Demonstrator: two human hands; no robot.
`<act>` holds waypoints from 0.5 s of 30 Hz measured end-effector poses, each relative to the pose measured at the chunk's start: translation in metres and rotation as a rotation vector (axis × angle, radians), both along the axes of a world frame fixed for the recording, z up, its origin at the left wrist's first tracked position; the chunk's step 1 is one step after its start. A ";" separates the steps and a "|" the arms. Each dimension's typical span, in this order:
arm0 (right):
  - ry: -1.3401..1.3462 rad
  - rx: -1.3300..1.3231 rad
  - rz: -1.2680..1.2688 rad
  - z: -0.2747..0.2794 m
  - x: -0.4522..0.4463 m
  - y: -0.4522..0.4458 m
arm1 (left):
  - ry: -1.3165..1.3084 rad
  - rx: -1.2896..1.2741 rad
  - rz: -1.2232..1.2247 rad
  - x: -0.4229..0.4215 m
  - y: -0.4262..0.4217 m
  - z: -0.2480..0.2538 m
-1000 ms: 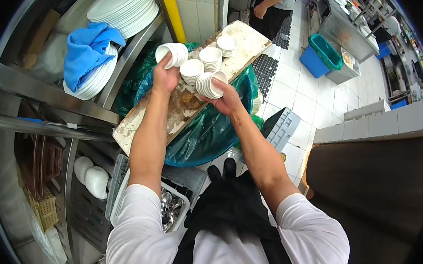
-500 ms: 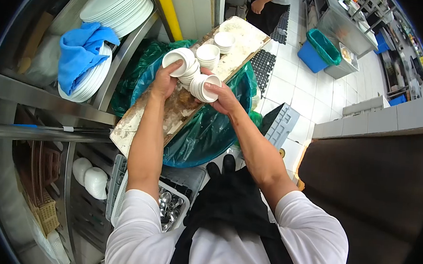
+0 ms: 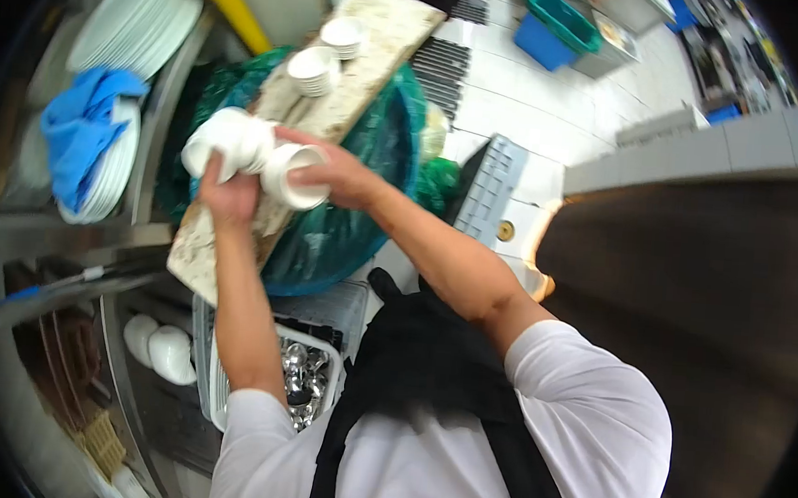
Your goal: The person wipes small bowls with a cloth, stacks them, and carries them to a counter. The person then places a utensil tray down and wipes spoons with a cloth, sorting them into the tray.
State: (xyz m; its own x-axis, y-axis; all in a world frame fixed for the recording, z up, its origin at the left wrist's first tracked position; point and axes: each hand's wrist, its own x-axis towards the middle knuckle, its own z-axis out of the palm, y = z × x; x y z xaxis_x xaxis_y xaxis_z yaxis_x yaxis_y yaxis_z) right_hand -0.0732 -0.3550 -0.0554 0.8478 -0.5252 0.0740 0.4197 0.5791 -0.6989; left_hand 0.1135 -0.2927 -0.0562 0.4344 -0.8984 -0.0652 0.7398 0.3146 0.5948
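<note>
Your left hand point(image 3: 230, 198) and right hand point(image 3: 347, 177) tight around cups point(image 3: 214, 139), now farther from stacks point(image 3: 313, 72) toward board's point(image 3: 395, 17) far edge.

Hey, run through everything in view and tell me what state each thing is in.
Held cups: stacked, tilted
Left hand: closed on held cups
Right hand: closed on held cups
Other cups: two stacks, upright
Green bag: wrinkled
Board: stained, lying across green bag
Plates: stacked
Cloth: crumpled, draped over plates
Cutlery: loosely piled
Basket: uncovered, cutlery inside
Blue bin: upright, lined
</note>
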 end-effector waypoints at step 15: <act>0.257 -0.473 -0.075 0.001 -0.237 0.028 | -0.104 -0.031 -0.083 -0.240 0.034 0.013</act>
